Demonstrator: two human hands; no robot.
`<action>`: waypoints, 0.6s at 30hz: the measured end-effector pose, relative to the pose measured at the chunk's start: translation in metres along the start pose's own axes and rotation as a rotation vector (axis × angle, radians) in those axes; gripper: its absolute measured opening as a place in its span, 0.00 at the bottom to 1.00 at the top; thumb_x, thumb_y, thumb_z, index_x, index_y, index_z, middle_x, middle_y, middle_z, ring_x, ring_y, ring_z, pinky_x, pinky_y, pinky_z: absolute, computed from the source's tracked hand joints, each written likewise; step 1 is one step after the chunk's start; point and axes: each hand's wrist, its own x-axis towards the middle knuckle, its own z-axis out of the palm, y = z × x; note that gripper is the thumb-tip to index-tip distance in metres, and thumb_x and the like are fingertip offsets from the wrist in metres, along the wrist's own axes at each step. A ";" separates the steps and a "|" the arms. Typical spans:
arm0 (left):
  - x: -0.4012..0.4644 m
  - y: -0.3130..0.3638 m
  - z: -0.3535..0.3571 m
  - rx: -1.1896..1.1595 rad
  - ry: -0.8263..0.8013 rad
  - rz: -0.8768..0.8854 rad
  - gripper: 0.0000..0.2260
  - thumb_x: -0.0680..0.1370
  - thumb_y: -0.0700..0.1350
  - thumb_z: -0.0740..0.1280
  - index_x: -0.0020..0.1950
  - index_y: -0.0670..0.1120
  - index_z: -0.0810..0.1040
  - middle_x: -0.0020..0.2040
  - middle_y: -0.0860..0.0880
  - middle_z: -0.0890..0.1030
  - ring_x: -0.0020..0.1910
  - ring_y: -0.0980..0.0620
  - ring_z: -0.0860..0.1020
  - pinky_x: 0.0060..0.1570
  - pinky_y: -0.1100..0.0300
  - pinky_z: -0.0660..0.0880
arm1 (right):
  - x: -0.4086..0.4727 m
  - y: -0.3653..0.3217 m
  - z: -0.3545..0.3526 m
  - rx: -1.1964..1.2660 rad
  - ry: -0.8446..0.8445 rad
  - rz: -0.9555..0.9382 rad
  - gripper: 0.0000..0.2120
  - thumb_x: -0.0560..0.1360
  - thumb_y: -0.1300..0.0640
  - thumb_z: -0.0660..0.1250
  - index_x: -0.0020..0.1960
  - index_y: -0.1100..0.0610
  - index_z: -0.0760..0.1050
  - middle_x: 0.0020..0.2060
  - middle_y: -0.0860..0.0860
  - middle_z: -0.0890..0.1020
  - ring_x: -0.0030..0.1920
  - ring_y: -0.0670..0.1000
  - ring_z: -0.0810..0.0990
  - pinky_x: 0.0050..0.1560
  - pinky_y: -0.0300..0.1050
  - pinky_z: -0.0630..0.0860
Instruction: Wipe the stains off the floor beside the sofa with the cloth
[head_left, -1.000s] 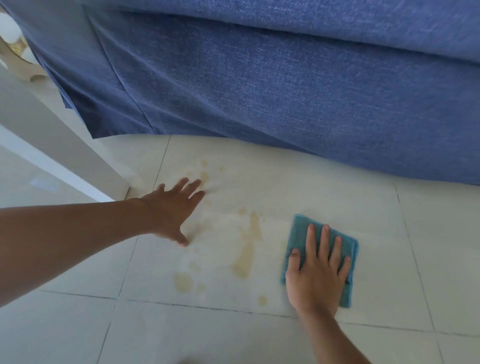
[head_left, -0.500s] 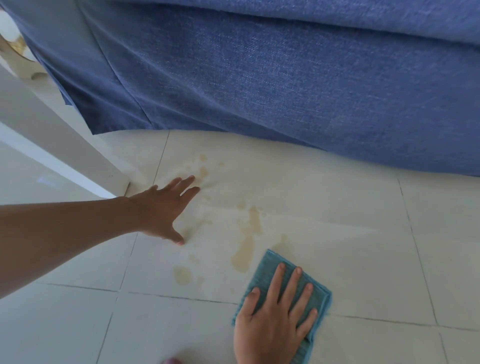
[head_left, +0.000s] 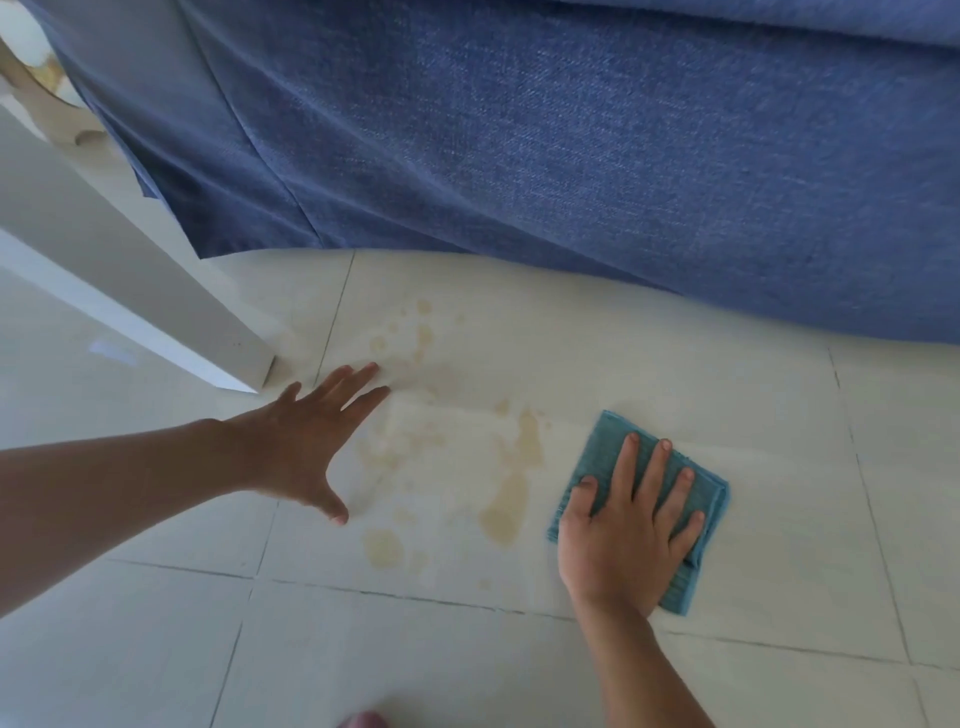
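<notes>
Yellow-brown stains (head_left: 511, 499) spread over a pale tile in front of the blue sofa (head_left: 571, 156); smaller spots (head_left: 423, 332) lie nearer the sofa and a round blot (head_left: 383, 546) nearer me. A folded teal cloth (head_left: 602, 457) lies flat on the floor just right of the largest stain. My right hand (head_left: 628, 530) presses down on the cloth with fingers spread. My left hand (head_left: 311, 441) rests flat on the floor at the left edge of the stains, fingers apart, holding nothing.
A white furniture leg or panel (head_left: 156, 291) slants down to the floor at the left, close to my left hand. The sofa's fabric skirt hangs to the floor across the top. Grout lines (head_left: 415, 597) cross the tiles in front.
My right hand has slid the cloth from the near grout line away from me and to the right, back beside the large stain. My left hand stays planted.
</notes>
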 end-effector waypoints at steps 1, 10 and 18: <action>0.000 0.000 0.002 -0.009 0.007 -0.007 0.65 0.61 0.69 0.75 0.78 0.51 0.31 0.77 0.53 0.26 0.77 0.49 0.31 0.76 0.40 0.46 | 0.000 0.000 0.000 -0.004 -0.002 -0.002 0.34 0.78 0.42 0.41 0.83 0.47 0.47 0.83 0.50 0.47 0.82 0.57 0.46 0.79 0.62 0.42; -0.014 -0.009 0.021 -0.131 0.165 -0.063 0.65 0.58 0.73 0.74 0.80 0.51 0.37 0.78 0.52 0.28 0.78 0.49 0.33 0.77 0.42 0.47 | 0.046 -0.016 -0.006 -0.021 -0.066 -0.195 0.34 0.76 0.42 0.45 0.82 0.44 0.49 0.83 0.47 0.46 0.82 0.55 0.44 0.79 0.60 0.41; -0.023 -0.017 0.036 -0.152 0.206 -0.074 0.60 0.63 0.76 0.66 0.80 0.50 0.39 0.80 0.50 0.33 0.78 0.50 0.34 0.78 0.46 0.42 | 0.098 -0.071 -0.010 -0.091 -0.164 -0.379 0.31 0.82 0.44 0.47 0.82 0.43 0.41 0.82 0.46 0.41 0.82 0.54 0.39 0.79 0.60 0.37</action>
